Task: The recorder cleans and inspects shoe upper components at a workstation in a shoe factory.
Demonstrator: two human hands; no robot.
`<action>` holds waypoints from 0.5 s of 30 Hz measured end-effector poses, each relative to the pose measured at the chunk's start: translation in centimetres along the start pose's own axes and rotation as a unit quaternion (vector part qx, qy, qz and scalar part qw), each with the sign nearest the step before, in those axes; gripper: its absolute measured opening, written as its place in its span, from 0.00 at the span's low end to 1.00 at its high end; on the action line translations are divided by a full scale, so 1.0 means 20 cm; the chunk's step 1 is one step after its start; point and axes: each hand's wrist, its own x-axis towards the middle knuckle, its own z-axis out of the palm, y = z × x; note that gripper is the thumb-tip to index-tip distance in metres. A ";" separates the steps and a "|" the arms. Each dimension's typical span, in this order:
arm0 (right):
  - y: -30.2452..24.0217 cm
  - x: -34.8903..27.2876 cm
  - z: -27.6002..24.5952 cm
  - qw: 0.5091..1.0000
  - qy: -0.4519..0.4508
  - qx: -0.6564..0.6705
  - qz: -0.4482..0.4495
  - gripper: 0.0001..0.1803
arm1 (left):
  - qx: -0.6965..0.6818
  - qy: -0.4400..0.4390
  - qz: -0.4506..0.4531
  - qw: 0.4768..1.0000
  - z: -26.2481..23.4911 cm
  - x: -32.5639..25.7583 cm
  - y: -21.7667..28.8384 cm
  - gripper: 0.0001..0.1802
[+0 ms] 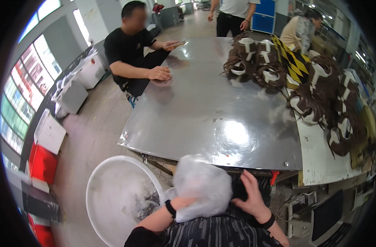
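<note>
A crumpled, cloudy-clear plastic bag [206, 185] bulges in front of my lap, close to the near edge of the metal table [188, 111]. My left hand [186, 201] reaches into or behind it. Only a pinkish blur shows through the film there, so its fingers are hidden. Just right of the bag is my right hand [253, 201], open, its fingers spread and nothing in them. Dark bands circle both wrists. Whether the bag contains anything else cannot be made out.
At my left stands a large white round bin [159, 181] with crumpled plastic inside. Brown-and-white shoes [315, 82] crowd the right side, beside a black-and-yellow striped piece [290, 61]. A seated person [130, 53] rests a hand on the table's far left edge. More people are beyond.
</note>
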 end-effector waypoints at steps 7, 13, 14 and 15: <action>0.02 0.31 0.33 0.929 -0.329 0.155 -0.064 0.48 | -0.075 0.021 0.000 0.997 0.04 0.11 0.02 0.22; -0.09 0.44 0.50 0.882 -0.408 0.231 -0.058 0.19 | -0.083 0.114 -0.073 0.987 0.22 -0.29 -0.15 0.23; -0.10 0.43 0.52 0.867 -0.407 0.288 -0.012 0.19 | -0.066 0.149 -0.067 0.984 0.26 -0.33 -0.19 0.22; 0.00 0.45 0.58 0.864 -0.441 0.241 -0.031 0.26 | -0.052 0.295 0.046 0.953 0.27 -0.35 -0.26 0.19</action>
